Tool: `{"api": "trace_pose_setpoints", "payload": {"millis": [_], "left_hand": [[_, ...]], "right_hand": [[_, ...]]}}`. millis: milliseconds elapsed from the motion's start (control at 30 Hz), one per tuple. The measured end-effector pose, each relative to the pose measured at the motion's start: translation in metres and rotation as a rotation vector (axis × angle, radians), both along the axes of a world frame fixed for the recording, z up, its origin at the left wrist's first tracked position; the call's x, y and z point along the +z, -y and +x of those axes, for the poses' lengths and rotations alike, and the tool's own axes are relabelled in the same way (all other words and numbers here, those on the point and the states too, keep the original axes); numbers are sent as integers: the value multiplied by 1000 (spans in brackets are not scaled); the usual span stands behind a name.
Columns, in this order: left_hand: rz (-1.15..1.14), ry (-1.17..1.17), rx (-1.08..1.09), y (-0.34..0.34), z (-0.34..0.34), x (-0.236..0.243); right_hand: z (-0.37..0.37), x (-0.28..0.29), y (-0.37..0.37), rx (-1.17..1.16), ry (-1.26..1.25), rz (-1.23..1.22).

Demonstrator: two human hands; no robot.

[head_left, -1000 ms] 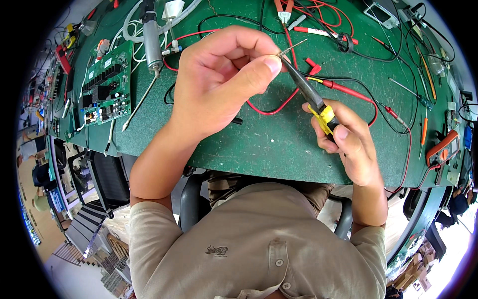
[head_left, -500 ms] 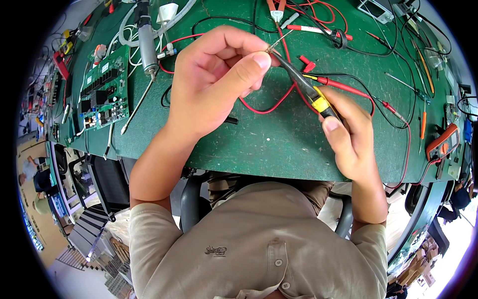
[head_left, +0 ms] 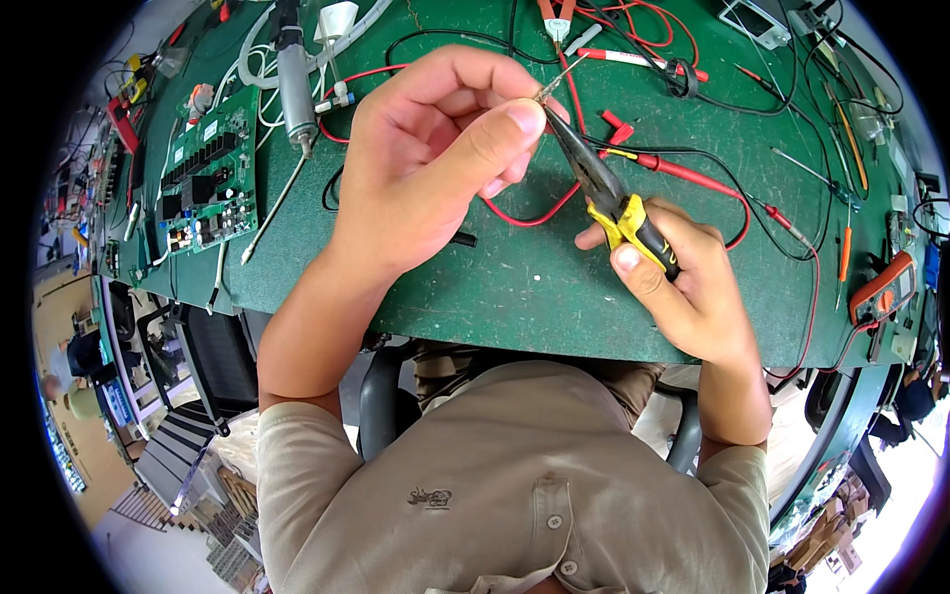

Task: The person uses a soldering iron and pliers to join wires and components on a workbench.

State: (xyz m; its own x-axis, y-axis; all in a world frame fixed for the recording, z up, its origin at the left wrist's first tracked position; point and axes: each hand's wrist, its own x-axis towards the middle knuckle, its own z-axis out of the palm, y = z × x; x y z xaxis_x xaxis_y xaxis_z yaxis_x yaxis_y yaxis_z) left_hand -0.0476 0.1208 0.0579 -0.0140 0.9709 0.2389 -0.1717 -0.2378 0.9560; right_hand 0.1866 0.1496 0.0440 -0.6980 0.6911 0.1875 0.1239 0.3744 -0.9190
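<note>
pinching a wire (head_left: 556,77) between left hand (head_left: 435,158) and pliers (head_left: 604,193).

Above the green worktop (head_left: 515,287), the left hand (head_left: 435,158) pinches a thin wire (head_left: 559,77) between thumb and fingers. The right hand (head_left: 683,287) closes round yellow-handled needle-nose pliers (head_left: 604,193), whose tips meet the wire. A green circuit board (head_left: 208,173) lies far left.

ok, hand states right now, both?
Left hand: closed, pinching a thin wire at its fingertips.
Right hand: closed on the yellow-handled pliers, whose tips meet the wire.
</note>
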Motion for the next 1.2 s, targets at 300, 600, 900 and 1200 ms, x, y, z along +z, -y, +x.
{"api": "trace_pose_setpoints", "payload": {"millis": [300, 600, 900, 1200], "left_hand": [[20, 32, 30, 1, 5, -3], [46, 23, 44, 1, 7, -3], [60, 10, 49, 7, 7, 3], [107, -39, 67, 8, 5, 4]], "right_hand": [[-1, 15, 5, -58, 189, -91], [-3, 16, 7, -45, 248, -100], [-4, -2, 14, 58, -19, -422], [-1, 3, 9, 88, 100, -187]]}}
